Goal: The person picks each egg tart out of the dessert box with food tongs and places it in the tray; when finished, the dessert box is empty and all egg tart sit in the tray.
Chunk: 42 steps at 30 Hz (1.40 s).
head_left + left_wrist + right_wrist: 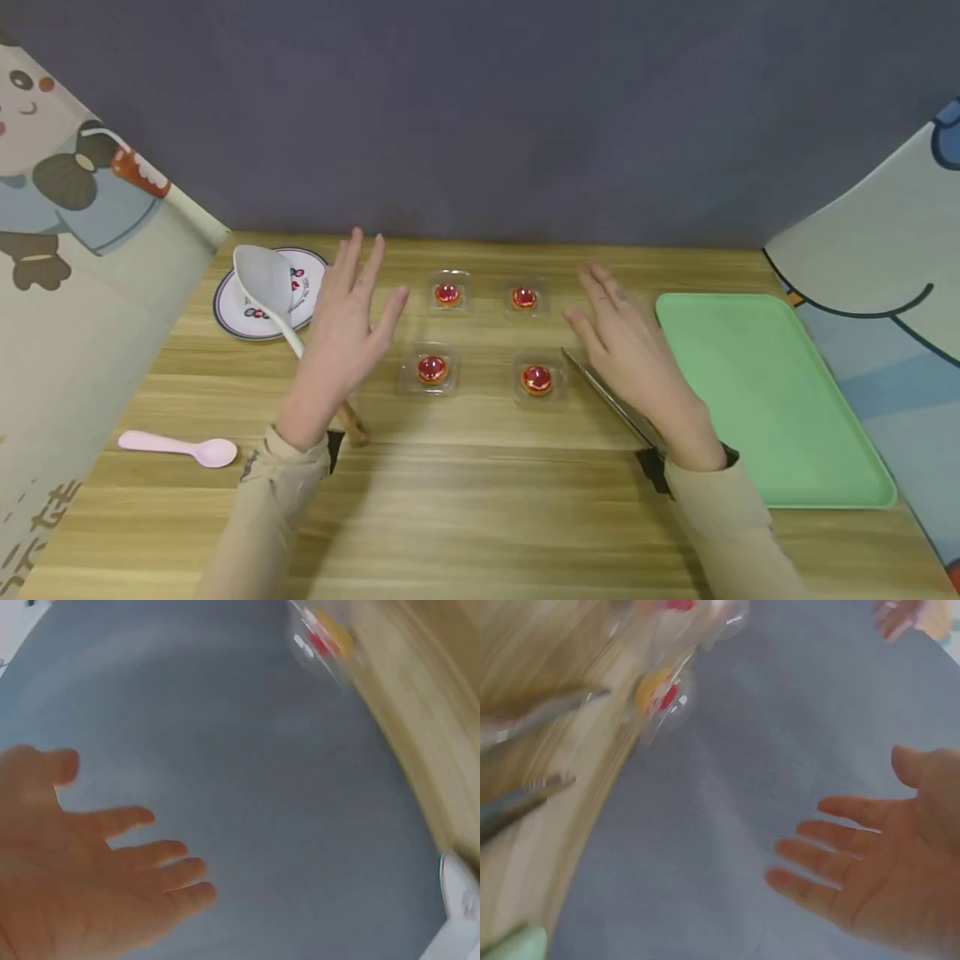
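My left hand (pixel 337 333) hovers with fingers spread over a white cooking turner (pixel 264 287) with a wooden handle end. The turner's head rests on a round patterned plate (pixel 228 312); my hand hides part of its handle. My right hand (pixel 637 358) is held out flat over metal tongs (pixel 600 392), beside a green tray (pixel 780 400). Both palms look empty in the wrist views, where the left hand (pixel 90 877) and right hand (pixel 885 855) stand against the dark backdrop. Between them lie several red-topped tarts (pixel 432 369) in clear plastic cases.
A pink spoon (pixel 180 447) lies at the left of the wooden table (pixel 480 517). Along the back rises a dark wall (pixel 480 117). Cartoon-printed panels (pixel 82 183) flank both sides.
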Tool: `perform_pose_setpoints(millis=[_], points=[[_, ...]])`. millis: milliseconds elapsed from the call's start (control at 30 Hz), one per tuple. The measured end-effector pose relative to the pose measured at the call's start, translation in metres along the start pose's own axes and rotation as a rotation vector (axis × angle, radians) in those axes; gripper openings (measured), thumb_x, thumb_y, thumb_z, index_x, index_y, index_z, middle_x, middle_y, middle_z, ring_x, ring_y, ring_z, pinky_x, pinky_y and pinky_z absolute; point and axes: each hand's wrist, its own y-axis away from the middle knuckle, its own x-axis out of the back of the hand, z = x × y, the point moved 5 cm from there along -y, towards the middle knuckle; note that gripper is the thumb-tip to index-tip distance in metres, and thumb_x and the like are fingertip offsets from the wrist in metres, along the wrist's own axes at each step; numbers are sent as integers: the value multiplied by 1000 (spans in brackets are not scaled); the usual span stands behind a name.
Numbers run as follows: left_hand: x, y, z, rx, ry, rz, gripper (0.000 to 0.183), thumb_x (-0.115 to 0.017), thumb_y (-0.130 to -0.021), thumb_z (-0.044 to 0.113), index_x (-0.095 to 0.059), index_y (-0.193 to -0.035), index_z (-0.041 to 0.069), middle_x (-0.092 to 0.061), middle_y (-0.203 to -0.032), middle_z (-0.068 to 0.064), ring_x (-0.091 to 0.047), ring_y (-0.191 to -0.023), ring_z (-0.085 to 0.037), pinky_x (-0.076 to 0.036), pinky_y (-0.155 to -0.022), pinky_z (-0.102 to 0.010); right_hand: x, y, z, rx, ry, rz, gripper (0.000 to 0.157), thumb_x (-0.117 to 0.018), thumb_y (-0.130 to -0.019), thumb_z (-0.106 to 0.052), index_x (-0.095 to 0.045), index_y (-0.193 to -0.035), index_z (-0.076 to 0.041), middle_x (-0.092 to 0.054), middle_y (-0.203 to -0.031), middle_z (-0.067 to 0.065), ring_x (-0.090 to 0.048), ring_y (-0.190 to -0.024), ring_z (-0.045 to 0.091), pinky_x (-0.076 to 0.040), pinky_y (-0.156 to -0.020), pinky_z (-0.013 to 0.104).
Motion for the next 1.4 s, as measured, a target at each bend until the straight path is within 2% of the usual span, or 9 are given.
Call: perform_pose_setpoints(millis=[167,300,400,533,667,800,1033,1200,1400], points=[[-5,3,6,76,220,4,69,-52,-113,32,-27,-167,-2,-29,-170,-25,-32,-155,-45,-27,-129,-58,0,3,3,-38,-316,0,45,-52,-115,-21,-53,-152,4,-57,-150,24,-59,-133,44,-51,-110,61],[-16,7,15,134,431,-11,67,-58,-111,20,-27,-164,-7,-47,-159,-28,-54,-140,-43,-49,-117,-53,-5,2,9,-93,-494,-39,35,-51,-115,-14,-62,-143,3,-68,-135,22,-70,-118,38,-61,-99,53],[-27,9,22,160,535,-49,67,-61,-109,14,-28,-163,-8,-56,-152,-27,-66,-126,-42,-59,-105,-50,-12,0,14,-108,-465,-106,36,-50,-115,-14,-60,-144,4,-67,-137,24,-71,-114,39,-63,-94,53],[-45,16,30,145,601,-138,69,-65,-107,9,-29,-163,-9,-62,-144,-27,-76,-99,-42,-67,-84,-44,-32,-1,18,-83,-308,-244,35,-51,-112,-7,-58,-143,10,-64,-137,29,-67,-117,44,-59,-96,58],[-67,24,36,134,591,-241,70,-68,-103,3,-31,-161,-10,-66,-138,-27,-78,-84,-39,-67,-67,-33,-54,0,20,-73,-259,-360,35,-50,-111,-2,-56,-140,16,-67,-117,24,-68,-103,36,-60,-84,47],[-87,28,44,109,449,-325,69,-72,-99,1,-37,-157,-12,-64,-141,-29,-79,-90,-35,-67,-71,-30,-62,-2,22,-91,-297,-411,36,-48,-111,-1,-52,-142,19,-65,-95,15,-67,-83,25,-54,-68,35],[-111,35,51,103,366,-510,69,-75,-98,2,-40,-155,-14,-62,-142,-30,-75,-102,-36,-66,-87,-38,-69,1,29,-155,-381,-452,38,-50,-110,1,-49,-143,21,-71,-112,26,-75,-91,28,-67,-81,37],[-119,33,56,86,369,-585,71,-76,-99,7,-38,-155,-15,-65,-138,-29,-74,-107,-38,-65,-94,-42,-72,1,31,-152,-358,-456,40,-54,-109,0,-49,-142,22,-73,-110,25,-76,-92,28,-66,-85,42],[-125,33,58,109,389,-658,69,-76,-98,4,-40,-153,-16,-69,-133,-26,-74,-110,-35,-65,-92,-36,-79,0,27,-93,-336,-474,38,-53,-110,-1,-51,-140,22,-72,-116,28,-75,-98,31,-65,-90,46]])
